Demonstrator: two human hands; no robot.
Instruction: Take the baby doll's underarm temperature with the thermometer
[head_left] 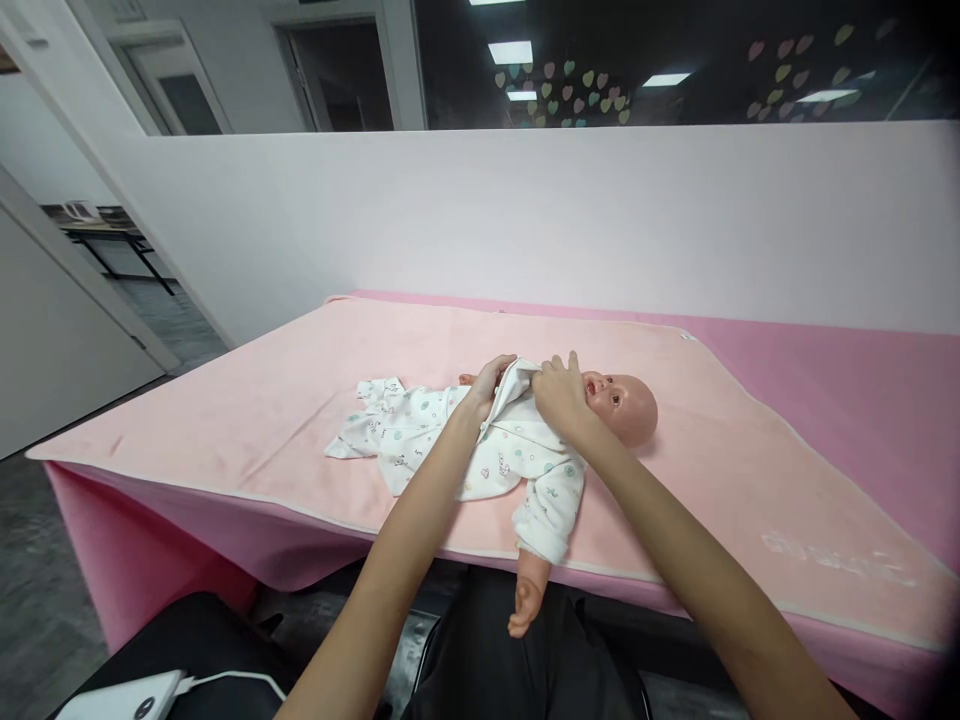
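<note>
Baby doll (636,408) with pinkish-tan skin and red lips. Its shirt (510,458) is white, scattered with small green and pink prints; its pants (411,422) are white too, with small green and dark motifs. Peach-pink blanket (247,410) with a whitish edge and pale lettering (836,558). The tablecloth (862,420) is a stronger pink, deepening to rosy red at one corner. White wall (525,220); dark window (450,60) dotted with pastel hearts (578,105) in green, yellow and pink. Mottled grey floor (45,560), black trousers (517,655), white cable (232,675).
</note>
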